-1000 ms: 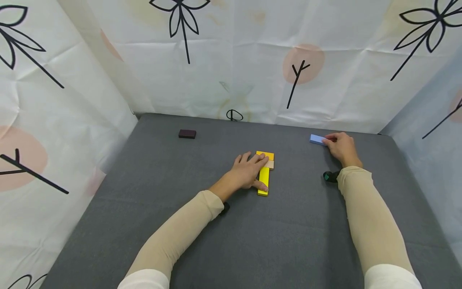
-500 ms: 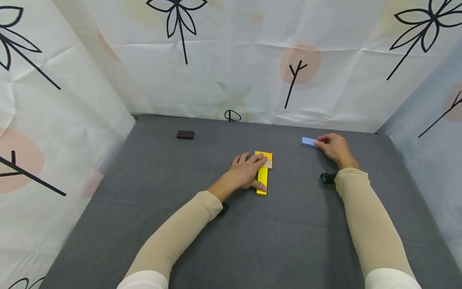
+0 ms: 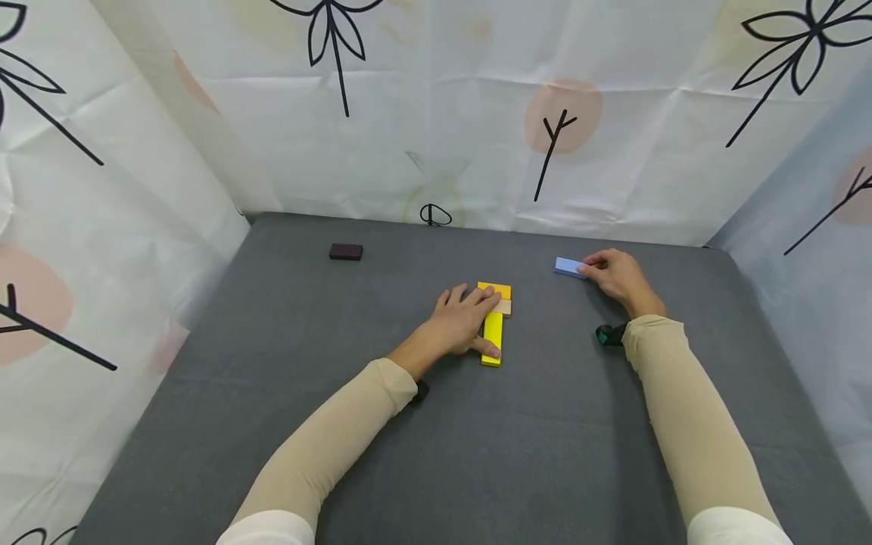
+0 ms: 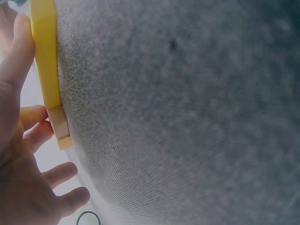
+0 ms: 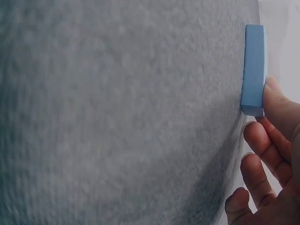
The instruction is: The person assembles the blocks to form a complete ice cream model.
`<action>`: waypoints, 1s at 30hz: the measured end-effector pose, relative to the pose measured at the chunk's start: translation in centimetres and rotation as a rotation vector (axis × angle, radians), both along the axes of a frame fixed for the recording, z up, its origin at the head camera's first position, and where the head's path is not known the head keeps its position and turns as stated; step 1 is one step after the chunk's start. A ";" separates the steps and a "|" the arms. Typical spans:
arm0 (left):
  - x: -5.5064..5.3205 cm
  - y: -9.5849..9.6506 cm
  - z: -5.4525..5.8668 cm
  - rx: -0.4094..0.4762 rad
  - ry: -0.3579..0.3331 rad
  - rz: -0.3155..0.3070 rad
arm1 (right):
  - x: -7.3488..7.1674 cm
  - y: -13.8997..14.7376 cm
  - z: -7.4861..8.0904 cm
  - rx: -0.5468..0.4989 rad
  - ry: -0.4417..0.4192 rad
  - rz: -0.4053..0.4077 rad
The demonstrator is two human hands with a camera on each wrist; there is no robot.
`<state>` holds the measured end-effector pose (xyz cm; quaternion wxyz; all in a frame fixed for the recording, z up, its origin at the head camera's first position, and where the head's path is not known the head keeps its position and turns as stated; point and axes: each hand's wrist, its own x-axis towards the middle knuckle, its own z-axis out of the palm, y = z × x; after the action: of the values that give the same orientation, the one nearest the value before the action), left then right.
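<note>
My left hand (image 3: 455, 325) rests with spread fingers on a group of flat blocks in the middle of the table. Its thumb touches the long yellow block (image 3: 493, 330), and fingertips reach the tan block (image 3: 503, 307). Against the tan block's far side lies an orange-yellow block (image 3: 499, 290); in the left wrist view these blocks (image 4: 46, 56) line up end to end. Farther right, my right hand (image 3: 621, 280) pinches one end of a light blue block (image 3: 568, 266) between thumb and fingers. That blue block (image 5: 253, 68) lies at the table surface, its far end sticking out leftward.
A dark brown block (image 3: 346, 252) lies at the back left of the grey table (image 3: 477, 454). Patterned white cloth (image 3: 443, 151) closes off the back and both sides. Dark wrist cameras sit under both wrists, the right one (image 3: 608, 334) showing more.
My right hand has slid the blue block leftward along the back of the table, nearer the yellow and tan blocks. The left hand stays on its blocks; the head view has shifted slightly.
</note>
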<state>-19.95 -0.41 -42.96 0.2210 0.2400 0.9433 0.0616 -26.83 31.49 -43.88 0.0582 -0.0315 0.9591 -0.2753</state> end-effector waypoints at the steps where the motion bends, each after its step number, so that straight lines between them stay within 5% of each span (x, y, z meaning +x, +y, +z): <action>1: 0.0 0.0 0.0 0.000 0.000 -0.001 | 0.0 -0.1 0.0 -0.002 -0.001 0.005; 18: -0.2 -0.2 -0.1 0.016 0.007 -0.007 | 0.0 -2.8 -0.5 -0.049 0.059 0.031; 30: -0.1 -0.1 -0.1 0.010 0.014 -0.012 | 0.2 -4.2 -0.4 -0.045 0.020 0.064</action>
<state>-20.04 -0.52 -43.03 0.2135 0.2472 0.9430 0.0634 -26.66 27.29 -44.32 0.0568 -0.0662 0.9517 -0.2944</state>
